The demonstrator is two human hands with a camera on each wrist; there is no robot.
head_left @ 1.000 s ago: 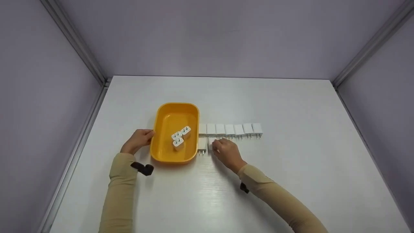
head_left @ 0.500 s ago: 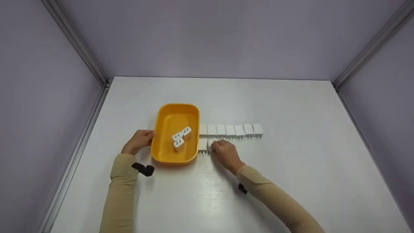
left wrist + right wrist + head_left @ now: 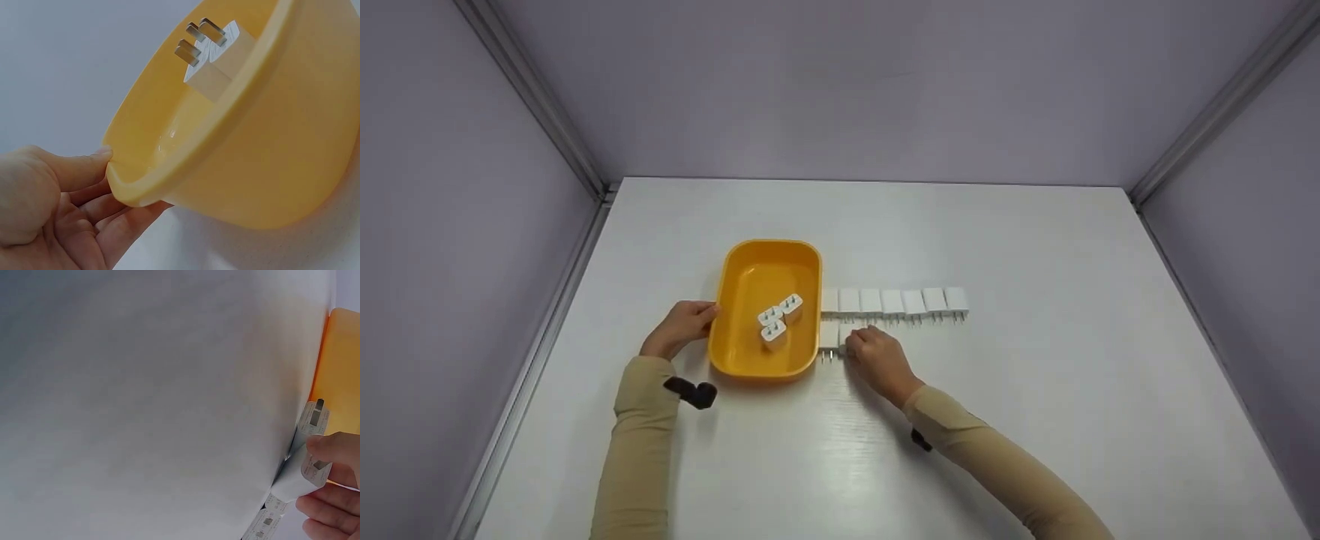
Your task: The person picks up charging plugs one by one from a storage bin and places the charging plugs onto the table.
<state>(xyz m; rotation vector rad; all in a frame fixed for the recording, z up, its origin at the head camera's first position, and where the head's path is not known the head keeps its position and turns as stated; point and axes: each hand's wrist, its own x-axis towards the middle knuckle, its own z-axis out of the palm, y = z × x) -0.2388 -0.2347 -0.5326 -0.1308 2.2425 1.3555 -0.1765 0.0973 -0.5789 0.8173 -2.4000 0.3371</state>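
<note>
My left hand [image 3: 680,328] pinches the left rim of a yellow plastic tub [image 3: 727,360], thumb over the edge and fingers beneath, as the left wrist view shows. Inside the tub stand a few white charger plugs [image 3: 774,335] with their metal prongs up. My right hand [image 3: 883,361] pinches another white charger plug [image 3: 301,475] between thumb and fingers, low at the table. Just to its left, against the tub's right side, lies a plug [image 3: 829,334] with prongs pointing toward me. In the head view the fingers cover most of the held plug.
Behind the right hand, a row of several white plugs [image 3: 892,301] runs rightward from the tub, prongs toward me. All this rests on a white table [image 3: 1035,337] enclosed by grey-lilac walls [image 3: 855,90] at the back and sides.
My right hand has shifted slightly toward me and left, bringing its plug up close beside the one lying by the tub. The left hand and the tub stay where they were.
</note>
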